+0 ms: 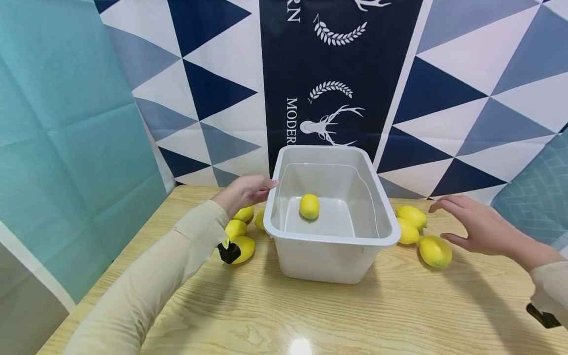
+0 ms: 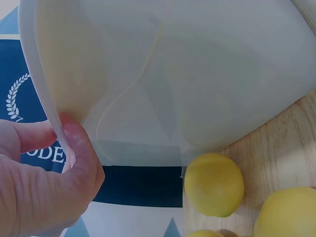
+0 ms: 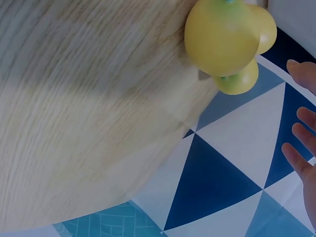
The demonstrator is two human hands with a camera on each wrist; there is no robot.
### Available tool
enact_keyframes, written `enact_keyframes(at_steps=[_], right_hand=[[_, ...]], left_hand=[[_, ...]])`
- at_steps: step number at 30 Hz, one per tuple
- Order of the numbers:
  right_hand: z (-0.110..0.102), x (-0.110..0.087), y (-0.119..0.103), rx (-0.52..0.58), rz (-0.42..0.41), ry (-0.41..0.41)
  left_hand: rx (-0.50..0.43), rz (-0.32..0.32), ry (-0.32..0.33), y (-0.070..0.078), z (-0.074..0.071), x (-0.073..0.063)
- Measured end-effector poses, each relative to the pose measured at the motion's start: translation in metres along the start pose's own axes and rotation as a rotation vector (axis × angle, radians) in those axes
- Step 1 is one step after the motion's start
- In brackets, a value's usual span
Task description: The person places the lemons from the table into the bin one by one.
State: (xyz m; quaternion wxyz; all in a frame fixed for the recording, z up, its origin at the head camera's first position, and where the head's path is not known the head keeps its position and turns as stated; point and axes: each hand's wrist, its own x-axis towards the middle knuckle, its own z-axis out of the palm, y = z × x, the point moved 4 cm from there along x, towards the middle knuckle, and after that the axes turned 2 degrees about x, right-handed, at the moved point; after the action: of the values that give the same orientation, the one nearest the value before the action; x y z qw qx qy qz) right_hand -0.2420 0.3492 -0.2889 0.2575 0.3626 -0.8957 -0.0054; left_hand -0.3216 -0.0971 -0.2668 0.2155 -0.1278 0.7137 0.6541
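Lemons (image 1: 436, 251) are lying beside the relaxed, unclenched right hand (image 1: 483, 224); the left hand (image 1: 248, 190) is pinching a bin (image 1: 319, 261), "MODER" showing on cloth (image 1: 328, 64) beyond.

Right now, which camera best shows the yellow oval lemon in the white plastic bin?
The head view: it looks down into the bin, showing the whole lemon. Both wrist views show none of that lemon.

The pale wooden bench (image 1: 408, 315) shows a bright light spot (image 1: 300, 346), and behind it hangs a patterned cloth (image 1: 222, 91) of blue and white triangles, whose dark strip (image 1: 284, 54) carries a white deer head (image 1: 312, 126) and leaf sprigs (image 1: 339, 40), with a teal cloth (image 1: 66, 123) at left and a brick-patterned cloth (image 1: 530, 182) at right.
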Motion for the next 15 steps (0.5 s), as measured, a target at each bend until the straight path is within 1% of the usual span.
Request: enact_keyframes(at_steps=[5,8,12,15], right_hand=[[0.004,-0.003,0.0,-0.014,-0.076,-0.024],[0.007,-0.002,-0.001,0.009,-0.117,-0.032],[0.009,0.0,-0.001,0.052,-0.155,-0.043],[0.011,0.0,-0.001,0.055,-0.174,-0.076]], left_hand=[[-0.002,-0.003,0.0,-0.001,-0.001,0.0],[0.006,-0.003,0.002,0.0,-0.002,0.001],[0.019,0.004,0.005,0.0,-0.001,0.001],[0.018,0.007,0.004,0.0,-0.001,0.001]])
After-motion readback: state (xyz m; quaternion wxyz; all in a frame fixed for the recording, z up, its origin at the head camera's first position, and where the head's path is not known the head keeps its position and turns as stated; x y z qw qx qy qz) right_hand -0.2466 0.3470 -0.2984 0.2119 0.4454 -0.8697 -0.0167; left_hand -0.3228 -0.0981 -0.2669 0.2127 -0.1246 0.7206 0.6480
